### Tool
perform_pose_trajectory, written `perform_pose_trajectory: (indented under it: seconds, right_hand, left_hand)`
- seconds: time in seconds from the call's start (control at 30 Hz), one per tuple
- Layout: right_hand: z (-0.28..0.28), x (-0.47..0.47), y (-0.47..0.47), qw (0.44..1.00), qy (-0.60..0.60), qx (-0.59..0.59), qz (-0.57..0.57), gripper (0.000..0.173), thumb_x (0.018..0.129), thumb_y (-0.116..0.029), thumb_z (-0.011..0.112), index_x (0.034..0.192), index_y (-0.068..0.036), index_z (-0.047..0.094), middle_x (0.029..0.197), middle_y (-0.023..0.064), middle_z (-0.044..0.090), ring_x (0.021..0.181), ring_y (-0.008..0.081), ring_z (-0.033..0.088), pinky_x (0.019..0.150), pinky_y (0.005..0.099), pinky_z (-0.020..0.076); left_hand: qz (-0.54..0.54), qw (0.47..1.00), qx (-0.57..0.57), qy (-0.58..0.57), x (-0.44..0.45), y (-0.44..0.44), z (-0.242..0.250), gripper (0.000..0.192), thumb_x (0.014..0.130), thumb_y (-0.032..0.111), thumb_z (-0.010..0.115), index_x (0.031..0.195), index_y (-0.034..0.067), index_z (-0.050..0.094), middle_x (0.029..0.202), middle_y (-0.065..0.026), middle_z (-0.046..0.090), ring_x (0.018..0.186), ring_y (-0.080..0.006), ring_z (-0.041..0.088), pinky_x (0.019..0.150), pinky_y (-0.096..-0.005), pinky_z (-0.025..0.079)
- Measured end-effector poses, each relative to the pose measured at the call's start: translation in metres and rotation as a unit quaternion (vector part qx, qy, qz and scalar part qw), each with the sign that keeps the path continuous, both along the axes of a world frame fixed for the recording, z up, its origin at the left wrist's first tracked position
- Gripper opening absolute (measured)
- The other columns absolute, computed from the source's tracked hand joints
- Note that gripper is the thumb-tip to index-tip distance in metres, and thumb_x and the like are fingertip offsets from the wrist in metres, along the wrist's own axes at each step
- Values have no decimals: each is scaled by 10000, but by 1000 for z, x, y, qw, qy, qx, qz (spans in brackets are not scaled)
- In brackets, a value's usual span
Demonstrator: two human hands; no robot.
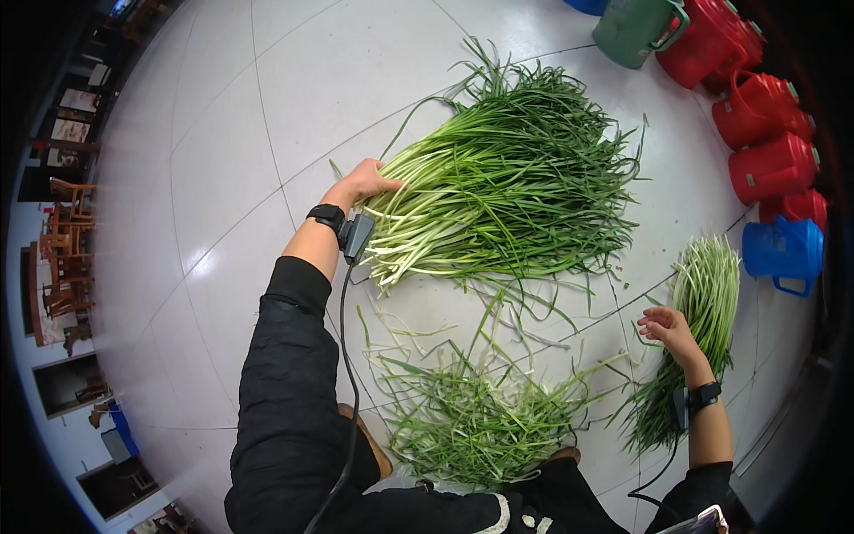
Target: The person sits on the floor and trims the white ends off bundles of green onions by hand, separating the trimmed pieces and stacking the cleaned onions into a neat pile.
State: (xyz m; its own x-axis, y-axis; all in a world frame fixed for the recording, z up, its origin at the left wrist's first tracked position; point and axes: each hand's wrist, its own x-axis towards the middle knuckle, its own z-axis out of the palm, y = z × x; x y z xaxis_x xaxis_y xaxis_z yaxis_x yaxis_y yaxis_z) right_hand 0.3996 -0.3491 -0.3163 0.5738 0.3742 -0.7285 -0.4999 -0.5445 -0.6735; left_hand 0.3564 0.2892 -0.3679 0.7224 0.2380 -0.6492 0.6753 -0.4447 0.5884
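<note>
A broad heap of garlic chives [507,180] lies on the tiled floor before me, pale stems to the left and dark green leaves to the right. My left hand [370,180] grips its stem end, thumb over the stems and some fingertips hidden. At the right, my right hand [670,330] hovers with fingers loosely bent and apart, nothing clearly in them. Beside it is a smaller bundle of chives [708,294], pale ends pointing away from me. Between my feet sits a tangled pile of loose leaves and trimmings [480,414].
Red plastic jugs [774,167], a green jug [637,33] and a blue jug [782,248] line the right side. Stray leaves [534,330] lie between the heaps. Wooden chairs [70,260] stand far left. A cable [347,380] runs down from my left wrist device.
</note>
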Motion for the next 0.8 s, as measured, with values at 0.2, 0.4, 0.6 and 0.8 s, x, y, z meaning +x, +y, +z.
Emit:
perform_pose_trajectory:
  seconds: [0.2, 0.4, 0.6, 0.8]
  right_hand:
    - [10, -6, 2, 1000, -10, 8, 1, 291, 826, -85, 587, 1079, 43, 524, 979, 130, 629, 828, 168, 622, 714, 269, 490]
    - [32, -22, -5, 1000, -24, 16, 10, 281, 822, -64, 585, 1078, 30, 518, 981, 133, 630, 822, 171, 625, 708, 271, 492]
    - [67, -43, -19, 998, -55, 17, 1, 293, 824, -76, 588, 1088, 30, 519, 982, 131, 633, 826, 169, 625, 717, 274, 486]
    - [77, -55, -25, 999, -46, 11, -4, 279, 820, -54, 579, 1077, 42, 525, 975, 137, 636, 827, 173, 629, 702, 264, 485]
  left_hand:
    - [-29, 990, 74, -120, -8, -6, 9, 392, 727, 230, 736, 1002, -19, 610, 871, -106, 653, 788, -161, 606, 747, -297, 467]
    - [-112, 961, 228, -108, -5, -24, 29, 268, 715, 89, 604, 952, -35, 600, 756, -137, 643, 647, -206, 612, 608, -356, 490]
    - [-80, 980, 167, -76, -33, -64, 38, 334, 699, 134, 615, 993, -24, 596, 1056, -199, 517, 944, -354, 514, 819, -402, 447]
    - [-84, 942, 312, -90, -45, -90, 9, 511, 705, 324, 686, 1082, 7, 552, 1212, -192, 442, 1116, -355, 431, 948, -433, 358]
